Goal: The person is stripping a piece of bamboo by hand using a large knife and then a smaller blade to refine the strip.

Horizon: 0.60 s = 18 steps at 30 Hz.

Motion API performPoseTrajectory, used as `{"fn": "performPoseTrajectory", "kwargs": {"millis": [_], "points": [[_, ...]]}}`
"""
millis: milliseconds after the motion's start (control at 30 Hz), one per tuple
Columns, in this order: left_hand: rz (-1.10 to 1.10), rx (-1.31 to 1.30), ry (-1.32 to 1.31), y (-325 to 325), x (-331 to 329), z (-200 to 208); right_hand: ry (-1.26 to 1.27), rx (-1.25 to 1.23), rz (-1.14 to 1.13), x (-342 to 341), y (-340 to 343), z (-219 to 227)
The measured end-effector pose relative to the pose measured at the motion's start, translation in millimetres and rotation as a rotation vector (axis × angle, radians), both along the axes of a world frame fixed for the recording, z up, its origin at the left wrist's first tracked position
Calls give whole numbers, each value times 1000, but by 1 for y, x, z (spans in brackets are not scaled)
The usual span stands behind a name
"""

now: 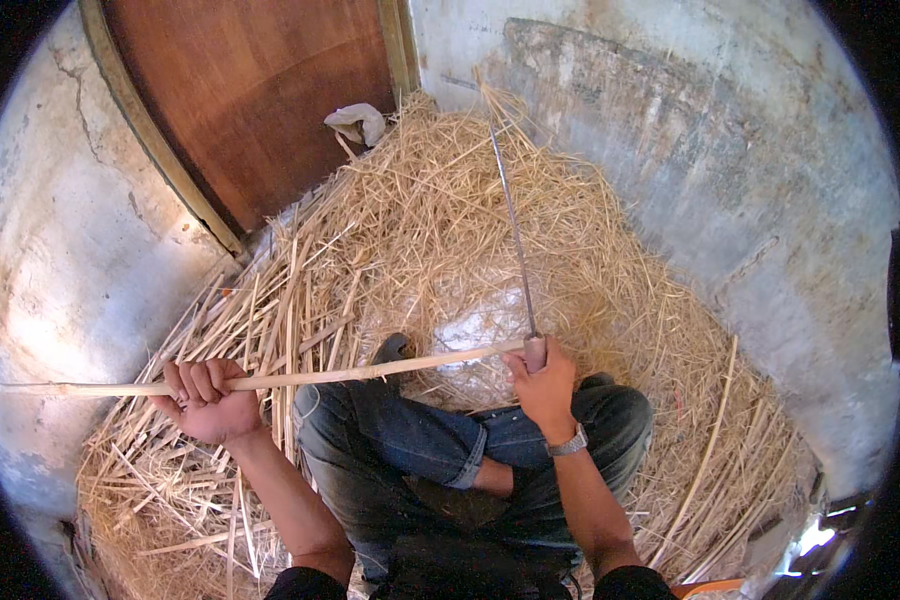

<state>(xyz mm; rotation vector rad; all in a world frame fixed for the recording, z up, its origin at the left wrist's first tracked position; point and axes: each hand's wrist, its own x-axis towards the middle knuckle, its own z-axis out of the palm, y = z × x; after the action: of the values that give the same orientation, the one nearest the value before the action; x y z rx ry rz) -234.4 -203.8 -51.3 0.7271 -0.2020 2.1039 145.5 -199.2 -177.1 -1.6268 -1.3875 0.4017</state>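
A long pale bamboo strip lies across in front of me, from the left wall side to my right hand. My left hand is closed around it, left of my knee. My right hand is closed on the wooden handle of a long knife, its narrow blade pointing away from me, seen nearly edge-on. The strip's right end meets the knife near the handle, by my right thumb; whether the blade touches it I cannot tell.
I sit cross-legged, my jeans under the strip. Straw-like shavings cover the floor. Split strips lie at the left, more at the right. A brown door, a white bag and worn plaster walls stand around.
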Motion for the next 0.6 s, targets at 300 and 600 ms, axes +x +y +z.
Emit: {"fn": "performPoseTrajectory", "kwargs": {"millis": [300, 600], "points": [[116, -82, -92, -17, -25, -21, 91, 15, -260, 44, 6, -8], [9, 13, -74, -6, 8, -31, 923, 75, -146, 8, 4, 14]]}}
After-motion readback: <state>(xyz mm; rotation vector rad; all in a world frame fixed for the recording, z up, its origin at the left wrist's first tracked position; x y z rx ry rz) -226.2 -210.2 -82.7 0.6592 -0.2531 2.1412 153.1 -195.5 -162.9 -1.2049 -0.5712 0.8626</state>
